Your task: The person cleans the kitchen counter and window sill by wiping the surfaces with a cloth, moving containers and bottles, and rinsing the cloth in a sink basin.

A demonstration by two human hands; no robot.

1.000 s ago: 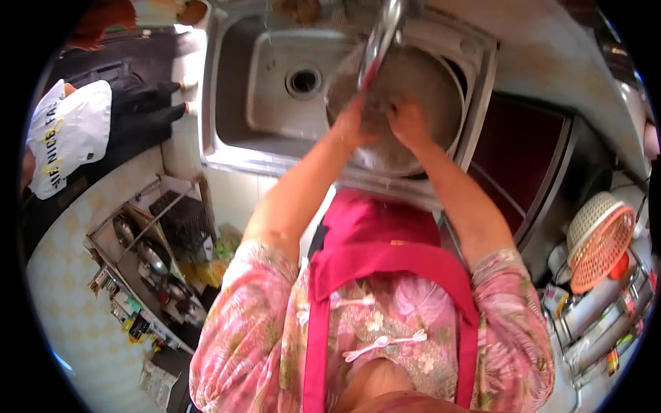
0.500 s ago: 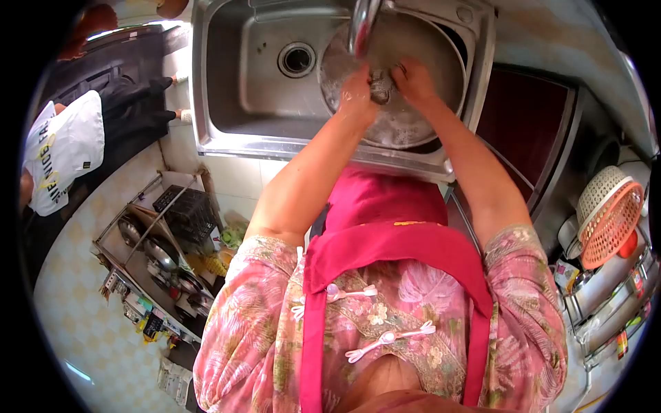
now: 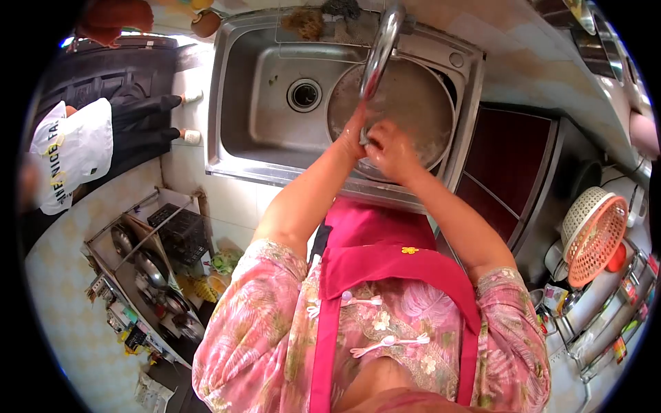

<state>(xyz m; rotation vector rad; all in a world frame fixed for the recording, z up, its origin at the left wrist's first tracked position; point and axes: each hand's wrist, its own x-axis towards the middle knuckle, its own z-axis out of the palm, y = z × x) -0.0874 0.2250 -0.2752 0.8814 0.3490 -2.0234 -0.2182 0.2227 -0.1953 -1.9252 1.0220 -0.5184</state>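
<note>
Hand state: the left hand (image 3: 353,136) and the right hand (image 3: 392,151) are meeting in a narrow grip, holding a small gray item (image 3: 365,133) between them. The fingers of the right hand are curling inward; the left hand is extending its fingers toward the tip of the faucet (image 3: 380,58). The item is showing too little surface for its kind to be identified.

Position: the item is sitting above the near left part of a round basin (image 3: 449,110), which is resting at the right side of the stainless-steel sink (image 3: 237,170). The basin is containing cloudy liquid (image 3: 406,86). The drain (image 3: 303,95) is lying to the left of the basin. A brown scrubbing pad (image 3: 303,23) and a dark gray scouring pad (image 3: 341,8) are lying along the far edge.

Progress: the work is apparently under way, the basin already standing in place and holding liquid. The item is not yet being released. The amount remaining is not showing; the cloudy liquid is concealing the bottom of the basin.
</note>
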